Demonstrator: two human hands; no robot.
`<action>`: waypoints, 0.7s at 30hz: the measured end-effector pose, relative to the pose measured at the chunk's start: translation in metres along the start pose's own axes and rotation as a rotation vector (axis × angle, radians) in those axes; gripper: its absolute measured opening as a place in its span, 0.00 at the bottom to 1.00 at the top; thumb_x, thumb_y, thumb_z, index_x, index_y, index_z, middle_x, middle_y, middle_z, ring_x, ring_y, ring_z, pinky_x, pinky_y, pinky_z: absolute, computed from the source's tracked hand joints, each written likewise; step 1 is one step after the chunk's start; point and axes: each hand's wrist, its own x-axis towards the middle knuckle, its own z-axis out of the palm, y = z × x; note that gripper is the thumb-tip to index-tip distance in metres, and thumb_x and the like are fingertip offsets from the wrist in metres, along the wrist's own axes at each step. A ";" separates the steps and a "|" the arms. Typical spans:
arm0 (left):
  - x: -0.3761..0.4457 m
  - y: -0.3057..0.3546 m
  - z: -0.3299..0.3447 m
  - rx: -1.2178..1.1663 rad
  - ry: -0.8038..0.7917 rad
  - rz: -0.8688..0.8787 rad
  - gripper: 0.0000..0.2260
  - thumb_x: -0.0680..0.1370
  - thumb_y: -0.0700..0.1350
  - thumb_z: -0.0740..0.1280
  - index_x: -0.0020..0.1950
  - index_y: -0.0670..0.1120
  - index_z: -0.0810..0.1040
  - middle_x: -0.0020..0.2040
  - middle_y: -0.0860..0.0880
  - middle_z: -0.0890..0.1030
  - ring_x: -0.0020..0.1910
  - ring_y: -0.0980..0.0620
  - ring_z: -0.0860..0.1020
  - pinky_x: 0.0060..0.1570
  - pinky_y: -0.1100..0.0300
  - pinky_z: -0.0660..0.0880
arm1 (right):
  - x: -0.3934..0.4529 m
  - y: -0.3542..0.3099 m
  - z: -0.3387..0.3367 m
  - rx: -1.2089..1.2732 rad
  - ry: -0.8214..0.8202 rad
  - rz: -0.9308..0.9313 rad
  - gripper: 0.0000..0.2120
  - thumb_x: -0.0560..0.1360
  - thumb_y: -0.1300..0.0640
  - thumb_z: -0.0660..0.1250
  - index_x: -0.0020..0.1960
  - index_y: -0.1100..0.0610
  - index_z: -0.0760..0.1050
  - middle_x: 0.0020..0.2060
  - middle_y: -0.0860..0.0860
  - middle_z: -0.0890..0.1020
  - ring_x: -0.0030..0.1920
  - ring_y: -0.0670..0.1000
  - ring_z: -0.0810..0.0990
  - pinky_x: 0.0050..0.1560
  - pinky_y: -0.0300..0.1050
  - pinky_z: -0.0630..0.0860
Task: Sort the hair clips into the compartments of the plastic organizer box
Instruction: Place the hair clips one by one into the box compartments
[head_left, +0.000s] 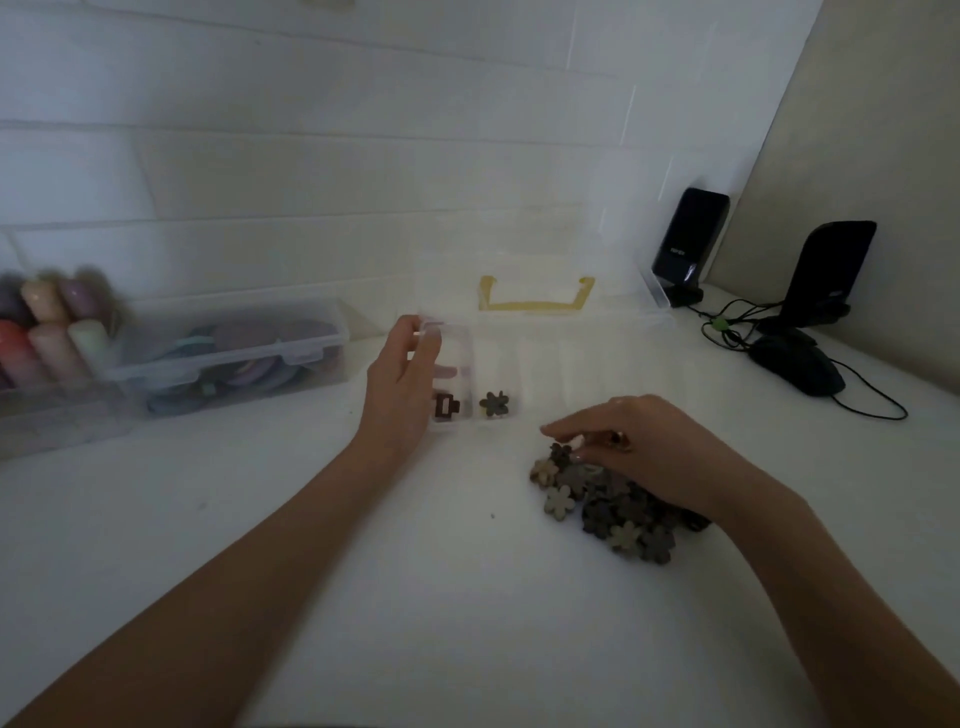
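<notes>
A clear plastic organizer box (545, 374) with a yellow handle (535, 296) lies open on the white table. Its leftmost compartment holds a dark brown clip (445, 406). The compartment beside it holds a dark flower-shaped clip (494, 404). My left hand (402, 384) rests against the box's left end, fingers along its wall. A pile of flower-shaped hair clips (608, 506) in dark and tan shades lies in front of the box. My right hand (639, 452) reaches into the pile's far edge, fingertips pinching a dark clip (561, 451).
A clear lidded storage box (234, 358) and a rack of pastel candle-like cylinders (47, 332) stand at the left. Two black speakers (688, 244) (828, 275), a black mouse (800, 369) and cables sit at the back right. A tiled wall runs behind.
</notes>
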 end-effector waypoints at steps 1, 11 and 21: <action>0.000 0.000 0.000 -0.007 -0.003 0.004 0.07 0.80 0.48 0.57 0.46 0.58 0.73 0.46 0.53 0.77 0.40 0.50 0.81 0.36 0.57 0.74 | 0.000 -0.001 0.000 -0.011 -0.004 -0.001 0.16 0.74 0.55 0.68 0.59 0.40 0.76 0.41 0.29 0.73 0.39 0.30 0.72 0.42 0.23 0.68; 0.001 -0.004 -0.001 -0.007 -0.002 0.004 0.07 0.80 0.52 0.57 0.43 0.57 0.71 0.47 0.51 0.76 0.40 0.49 0.81 0.34 0.59 0.73 | 0.003 -0.015 0.012 -0.059 -0.090 -0.064 0.18 0.75 0.62 0.66 0.58 0.42 0.78 0.39 0.36 0.72 0.39 0.38 0.73 0.42 0.31 0.69; 0.000 -0.003 0.000 0.008 0.012 -0.014 0.08 0.82 0.50 0.56 0.44 0.55 0.71 0.47 0.51 0.76 0.40 0.50 0.81 0.34 0.59 0.72 | -0.004 -0.005 -0.013 -0.262 -0.050 0.077 0.12 0.74 0.49 0.67 0.57 0.39 0.77 0.39 0.32 0.74 0.35 0.35 0.69 0.36 0.30 0.63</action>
